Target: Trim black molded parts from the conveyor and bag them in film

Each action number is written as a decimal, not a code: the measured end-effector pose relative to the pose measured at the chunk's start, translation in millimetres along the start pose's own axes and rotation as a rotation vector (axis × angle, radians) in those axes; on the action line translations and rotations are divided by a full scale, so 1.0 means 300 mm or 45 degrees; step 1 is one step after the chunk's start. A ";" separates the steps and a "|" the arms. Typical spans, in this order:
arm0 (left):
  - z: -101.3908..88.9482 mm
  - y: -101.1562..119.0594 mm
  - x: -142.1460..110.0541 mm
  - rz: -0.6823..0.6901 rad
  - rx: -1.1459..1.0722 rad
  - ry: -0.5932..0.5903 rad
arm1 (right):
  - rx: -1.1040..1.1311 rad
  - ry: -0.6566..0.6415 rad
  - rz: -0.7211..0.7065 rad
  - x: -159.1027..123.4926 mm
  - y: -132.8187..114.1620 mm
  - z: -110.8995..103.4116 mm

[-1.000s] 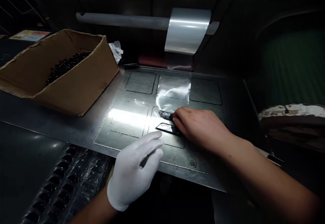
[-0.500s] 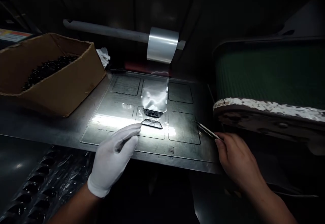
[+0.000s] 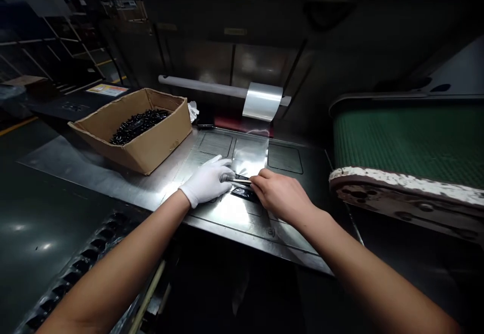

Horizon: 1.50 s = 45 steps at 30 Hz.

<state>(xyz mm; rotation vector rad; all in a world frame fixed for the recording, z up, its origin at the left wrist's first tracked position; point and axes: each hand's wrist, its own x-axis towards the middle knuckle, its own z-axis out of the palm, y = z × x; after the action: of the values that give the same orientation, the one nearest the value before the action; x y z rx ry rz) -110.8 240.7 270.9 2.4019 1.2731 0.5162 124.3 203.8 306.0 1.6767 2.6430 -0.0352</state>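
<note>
My left hand, in a white glove, rests on the metal plate with thumb and fingers closed about the left end of a small black part. From the right comes my bare right hand, fingers pinched on slim tweezers that reach across toward the gloved fingertips. Their tips are hidden there. Just below lies a second black part with a glossy face, partly covered by my hands. A strip of clear film runs down the plate to the upper part.
A film roll hangs on a white rod behind the plate. At left stands a cardboard box heaped with small black parts. A green conveyor belt with a worn white edge is at right. Trays with black pieces lie lower left.
My right hand has moved left with the tweezers, from the plate's right side to the black parts. My left hand has closed in on the upper part. The view has shifted, showing more background.
</note>
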 end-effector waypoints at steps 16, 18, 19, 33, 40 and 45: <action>0.008 0.065 -0.027 0.202 0.034 0.176 | -0.393 -0.163 0.259 -0.324 0.178 -0.131; 0.022 0.105 -0.037 0.304 0.067 0.134 | -0.346 -0.094 0.333 -0.343 0.132 -0.048; 0.034 0.123 -0.041 0.350 0.091 0.109 | -0.310 -0.054 0.374 -0.347 0.107 0.001; 0.086 0.197 -0.251 0.334 -0.068 0.544 | 1.154 0.385 0.516 -0.480 -0.158 0.143; 0.207 0.249 -0.591 -0.093 -0.458 1.067 | 1.934 0.126 0.413 -0.441 -0.503 0.195; 0.219 0.242 -0.824 -0.845 -1.099 0.523 | 1.812 -0.112 0.298 -0.453 -0.581 0.337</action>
<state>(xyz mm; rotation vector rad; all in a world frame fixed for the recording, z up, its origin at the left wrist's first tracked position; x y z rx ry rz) -157.9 -14.6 213.5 1.1243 1.4843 1.0877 24.4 4.1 210.3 1.9645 2.2543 -2.2969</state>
